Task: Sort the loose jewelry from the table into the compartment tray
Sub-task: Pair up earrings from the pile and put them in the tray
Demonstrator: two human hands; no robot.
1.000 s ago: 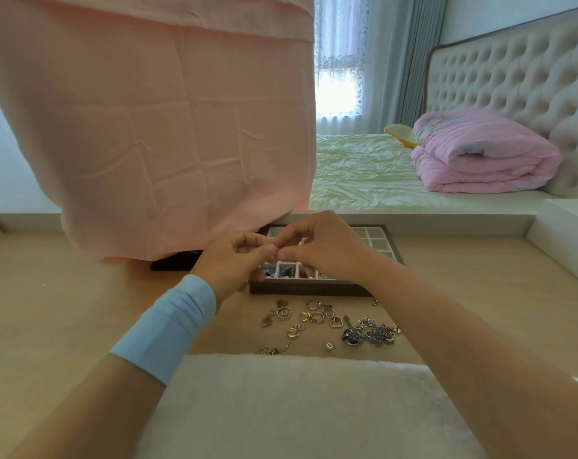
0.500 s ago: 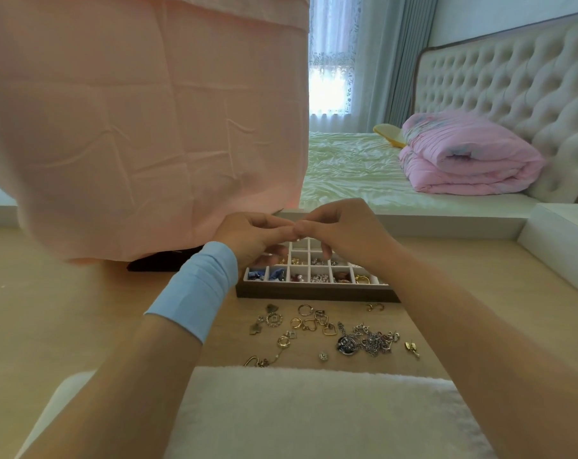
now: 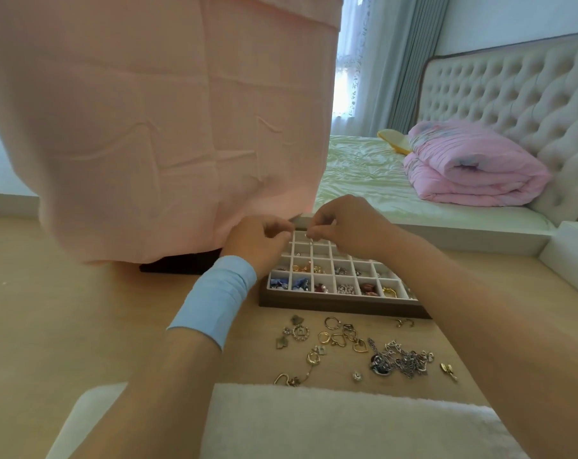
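A dark-framed compartment tray (image 3: 340, 306) with white dividers sits on the wooden table, its front cells holding blue, gold, red and pearl pieces. Loose jewelry (image 3: 344, 339) lies in front of it: gold rings, heart charms, a silver chain (image 3: 400, 359). My left hand (image 3: 258, 243), with a blue wrist band, and my right hand (image 3: 344, 226) meet above the tray's far cells. My right hand pinches a tiny piece (image 3: 309, 235) at its fingertips. My left hand's fingers are curled close to it; whether they touch it is unclear.
A large pink cloth (image 3: 168, 127) hangs over something at the left, reaching the table just behind the tray. A white fluffy pad (image 3: 314, 422) lies at the near edge. Behind the table stands a bed with a folded pink quilt (image 3: 473, 173).
Both hands have risen and moved toward the tray's far cells, uncovering its front rows. The view has tilted down and shifted.
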